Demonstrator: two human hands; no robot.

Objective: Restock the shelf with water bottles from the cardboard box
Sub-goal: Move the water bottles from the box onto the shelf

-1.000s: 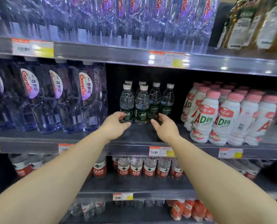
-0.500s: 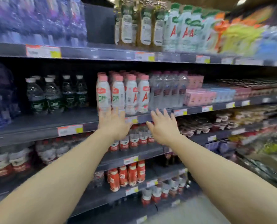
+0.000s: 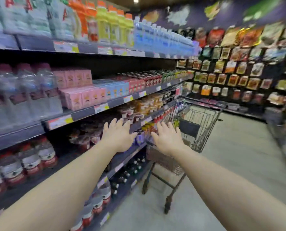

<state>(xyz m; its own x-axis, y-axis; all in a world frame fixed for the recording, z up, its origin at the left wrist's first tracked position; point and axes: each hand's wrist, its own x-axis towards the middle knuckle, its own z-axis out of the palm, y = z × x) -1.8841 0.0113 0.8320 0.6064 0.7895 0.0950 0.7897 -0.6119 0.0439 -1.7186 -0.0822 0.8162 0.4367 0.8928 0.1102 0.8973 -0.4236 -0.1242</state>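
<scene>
My left hand [image 3: 117, 136] and my right hand [image 3: 167, 139] are stretched out in front of me, palms down, fingers spread, holding nothing. Both hover in the aisle beside the long drinks shelf [image 3: 82, 112]. Just beyond my right hand stands a metal shopping cart [image 3: 197, 124]; a brown cardboard box [image 3: 164, 160] shows through its wire side, partly hidden by my right wrist. The green-label water bottles I was at are out of view. Red-label water bottles [image 3: 30, 162] stand on a lower shelf at the left.
Pink drink cartons [image 3: 82, 97] and clear bottles with dark red caps [image 3: 22, 90] fill the middle shelf. Snack bags [image 3: 235, 64] hang on the far wall. The grey floor [image 3: 239, 164] opens to the right of the cart. The picture is motion-blurred.
My view has swung right, away from the green-label bottles towards the cart. Both hands left the shelf edge and opened, now reaching out near the cart.
</scene>
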